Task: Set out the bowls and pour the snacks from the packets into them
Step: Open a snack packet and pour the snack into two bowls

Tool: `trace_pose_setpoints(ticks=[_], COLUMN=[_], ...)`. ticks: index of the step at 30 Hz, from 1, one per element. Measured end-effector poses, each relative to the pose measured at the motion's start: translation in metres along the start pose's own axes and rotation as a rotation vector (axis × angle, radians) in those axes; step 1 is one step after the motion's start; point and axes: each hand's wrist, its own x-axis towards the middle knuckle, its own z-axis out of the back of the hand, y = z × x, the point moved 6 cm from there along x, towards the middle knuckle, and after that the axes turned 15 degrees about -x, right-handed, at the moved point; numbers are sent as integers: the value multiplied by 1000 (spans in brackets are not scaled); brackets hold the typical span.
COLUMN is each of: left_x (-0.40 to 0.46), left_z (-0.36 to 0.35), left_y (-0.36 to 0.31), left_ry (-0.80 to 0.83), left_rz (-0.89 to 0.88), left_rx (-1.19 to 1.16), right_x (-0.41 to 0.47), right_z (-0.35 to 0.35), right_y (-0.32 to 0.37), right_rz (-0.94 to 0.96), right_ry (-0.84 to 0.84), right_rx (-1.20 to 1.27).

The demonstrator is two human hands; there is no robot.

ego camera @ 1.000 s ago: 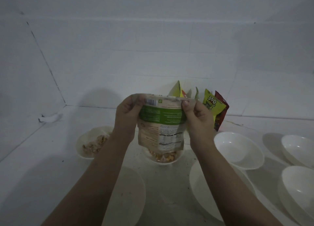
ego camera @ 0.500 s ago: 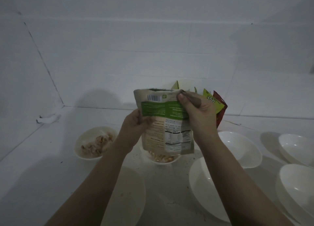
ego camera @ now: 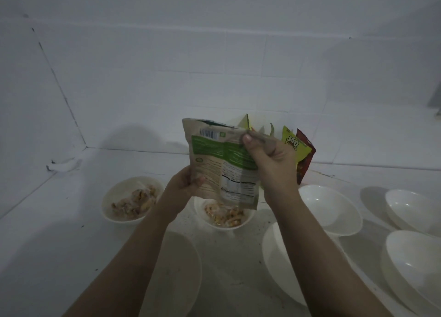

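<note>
A tan-and-green packet (ego camera: 222, 164) is gripped at its lower edge by the left hand (ego camera: 185, 185) and pinched near its top by the right hand (ego camera: 272, 159), above a snack-filled bowl (ego camera: 224, 217).

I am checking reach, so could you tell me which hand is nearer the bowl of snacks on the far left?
Left. The left hand grips the packet just right of that bowl; the right hand pinches the packet's top, farther right.

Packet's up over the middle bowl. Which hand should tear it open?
Probably the right hand: it already pinches the packet at its top edge, while the left hand steadies the lower side.
</note>
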Motion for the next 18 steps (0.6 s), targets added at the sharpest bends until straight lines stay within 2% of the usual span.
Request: trace_pose_setpoints(ticks=[8,12,18], left_x=[4,4,2], left_z=[3,-2,-22], left_y=[-11,-26,-58], left_ry=[1,78,107], left_rz=[-51,-25,-89], left_rx=[19,21,-130], right_x=[2,8,3], right_z=[-2,6,5], right_y=[6,12,8], right_rz=[-41,-15,-26], right_ry=[30,9,25], right_rx=[101,29,-6])
